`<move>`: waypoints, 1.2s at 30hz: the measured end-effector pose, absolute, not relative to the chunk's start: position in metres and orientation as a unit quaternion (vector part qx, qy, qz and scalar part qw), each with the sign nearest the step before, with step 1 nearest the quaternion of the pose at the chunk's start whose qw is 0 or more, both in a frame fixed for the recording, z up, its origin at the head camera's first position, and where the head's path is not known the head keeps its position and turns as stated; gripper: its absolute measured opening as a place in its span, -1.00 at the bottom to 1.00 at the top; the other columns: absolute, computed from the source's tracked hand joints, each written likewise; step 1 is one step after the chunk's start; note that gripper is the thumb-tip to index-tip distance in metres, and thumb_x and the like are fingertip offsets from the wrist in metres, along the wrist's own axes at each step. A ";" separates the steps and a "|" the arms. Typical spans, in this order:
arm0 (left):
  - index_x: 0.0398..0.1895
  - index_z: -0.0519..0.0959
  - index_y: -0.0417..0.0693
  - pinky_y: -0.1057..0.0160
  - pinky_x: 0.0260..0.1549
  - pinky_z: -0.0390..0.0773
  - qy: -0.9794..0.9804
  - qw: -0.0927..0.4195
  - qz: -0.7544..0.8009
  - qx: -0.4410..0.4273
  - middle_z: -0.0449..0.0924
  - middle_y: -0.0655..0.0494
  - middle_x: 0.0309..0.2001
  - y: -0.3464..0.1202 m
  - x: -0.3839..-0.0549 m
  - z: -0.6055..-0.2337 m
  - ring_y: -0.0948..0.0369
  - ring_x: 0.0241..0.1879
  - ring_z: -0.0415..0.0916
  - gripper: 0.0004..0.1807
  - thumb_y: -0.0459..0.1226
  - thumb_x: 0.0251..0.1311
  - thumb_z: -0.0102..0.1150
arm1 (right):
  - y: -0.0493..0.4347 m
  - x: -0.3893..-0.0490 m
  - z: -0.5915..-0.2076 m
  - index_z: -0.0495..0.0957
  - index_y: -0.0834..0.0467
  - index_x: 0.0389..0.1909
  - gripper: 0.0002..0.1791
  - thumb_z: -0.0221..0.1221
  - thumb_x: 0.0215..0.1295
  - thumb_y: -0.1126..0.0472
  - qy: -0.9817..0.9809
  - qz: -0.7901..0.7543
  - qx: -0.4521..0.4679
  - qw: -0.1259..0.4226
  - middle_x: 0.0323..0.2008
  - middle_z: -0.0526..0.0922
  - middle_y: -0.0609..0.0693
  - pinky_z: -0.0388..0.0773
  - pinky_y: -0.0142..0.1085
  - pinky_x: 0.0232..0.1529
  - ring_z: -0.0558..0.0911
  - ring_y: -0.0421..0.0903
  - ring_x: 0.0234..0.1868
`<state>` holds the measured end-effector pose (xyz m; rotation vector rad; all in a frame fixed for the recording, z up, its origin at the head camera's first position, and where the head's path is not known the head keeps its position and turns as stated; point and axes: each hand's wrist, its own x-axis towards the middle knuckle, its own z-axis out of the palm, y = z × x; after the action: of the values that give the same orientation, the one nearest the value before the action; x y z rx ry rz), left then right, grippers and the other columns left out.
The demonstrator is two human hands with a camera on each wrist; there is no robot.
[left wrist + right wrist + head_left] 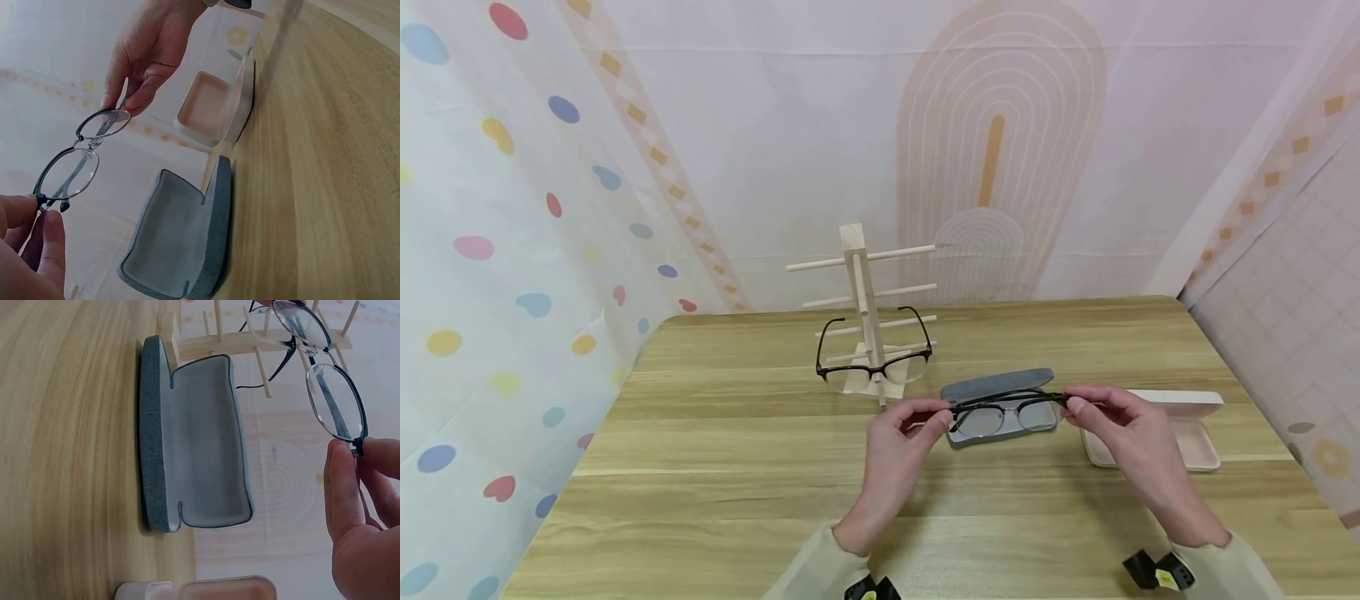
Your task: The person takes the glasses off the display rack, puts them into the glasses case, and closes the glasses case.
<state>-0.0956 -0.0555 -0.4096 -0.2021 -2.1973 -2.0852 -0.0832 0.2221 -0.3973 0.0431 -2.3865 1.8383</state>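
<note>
Left hand [898,457] and right hand [1138,443] pinch 1 spectacle frame [1009,407] above wooden table [715,475] (patterned curtain [805,158] behind).

On my feed the held glasses [1011,408] look metal-rimmed and glossy, the grey case [152,437] matt and cloth-textured, the desk [715,450] smooth, wood-grained

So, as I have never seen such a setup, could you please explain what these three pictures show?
There is no machine here, only a person's two bare hands. The wide picture comes from a camera on the head; the other two come from cameras on the left and right wrists. The left hand and right hand hold opposite ends of the dark-rimmed glasses. On the wooden table are a wooden rack bearing a second pair, an open grey case and an open pale case.
</note>
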 end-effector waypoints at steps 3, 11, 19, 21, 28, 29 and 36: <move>-0.18 0.76 -0.20 0.33 -0.15 0.70 -0.724 0.046 -0.686 -0.065 0.73 -0.02 -0.13 -0.054 -0.098 -0.413 0.22 -0.18 0.69 -0.90 -0.39 0.27 0.40 | 0.222 -0.085 -0.400 0.63 0.41 0.10 -0.62 0.28 0.47 0.17 -0.791 0.608 0.010 0.067 -0.14 0.75 -0.22 0.68 -0.42 -0.10 0.78 -0.22 -0.18; -0.17 0.75 -0.26 0.34 -0.19 0.68 -0.715 0.035 -0.697 -0.039 0.73 -0.06 -0.16 -0.050 -0.106 -0.424 0.22 -0.22 0.68 -0.86 -0.36 0.26 0.41 | 0.223 -0.092 -0.405 0.62 0.40 0.09 -0.59 0.28 0.47 0.13 -0.801 0.596 0.002 0.055 -0.17 0.76 -0.19 0.68 -0.42 -0.10 0.77 -0.22 -0.15; -0.21 0.74 -0.33 0.39 -0.22 0.67 -0.701 0.035 -0.712 -0.023 0.75 -0.11 -0.20 -0.044 -0.110 -0.435 0.26 -0.26 0.68 -0.88 -0.42 0.23 0.41 | 0.226 -0.097 -0.411 0.60 0.40 0.12 -0.56 0.27 0.48 0.10 -0.805 0.592 -0.003 0.031 -0.17 0.78 -0.15 0.66 -0.45 -0.09 0.74 -0.33 -0.14; -0.22 0.75 -0.33 0.41 -0.23 0.66 -0.705 0.037 -0.708 -0.020 0.75 -0.10 -0.21 -0.043 -0.111 -0.437 0.28 -0.26 0.67 -0.88 -0.42 0.23 0.41 | 0.227 -0.099 -0.411 0.60 0.41 0.13 -0.56 0.27 0.48 0.10 -0.806 0.591 -0.005 0.028 -0.17 0.79 -0.13 0.65 -0.47 -0.09 0.74 -0.34 -0.14; -0.22 0.75 -0.32 0.39 -0.26 0.65 -0.713 0.040 -0.700 -0.008 0.76 -0.08 -0.26 -0.041 -0.114 -0.444 0.30 -0.30 0.67 -0.88 -0.40 0.24 0.40 | 0.225 -0.104 -0.415 0.64 0.37 0.09 -0.61 0.28 0.47 0.13 -0.836 0.547 -0.004 0.039 -0.15 0.79 0.11 0.61 -0.53 -0.18 0.71 -0.38 -0.22; -0.22 0.75 -0.32 0.39 -0.27 0.65 -0.713 0.038 -0.700 -0.002 0.76 -0.07 -0.27 -0.041 -0.115 -0.445 0.30 -0.31 0.66 -0.88 -0.40 0.24 0.40 | 0.225 -0.105 -0.416 0.65 0.37 0.08 -0.62 0.28 0.47 0.13 -0.841 0.539 -0.003 0.043 -0.15 0.79 0.13 0.60 -0.54 -0.19 0.71 -0.39 -0.23; -0.21 0.75 -0.33 0.37 -0.31 0.66 -0.717 0.039 -0.695 0.019 0.76 -0.09 -0.32 -0.038 -0.121 -0.451 0.29 -0.37 0.65 -0.87 -0.41 0.24 0.40 | 0.223 -0.112 -0.419 0.68 0.37 0.03 -0.66 0.26 0.47 0.17 -0.864 0.501 0.004 0.050 -0.21 0.80 0.14 0.55 -0.58 -0.21 0.68 -0.42 -0.27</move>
<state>-0.1211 -0.0382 -0.4509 0.0593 -2.1984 -2.1319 -0.1118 0.2226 -0.4189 0.0117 -2.6313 1.5242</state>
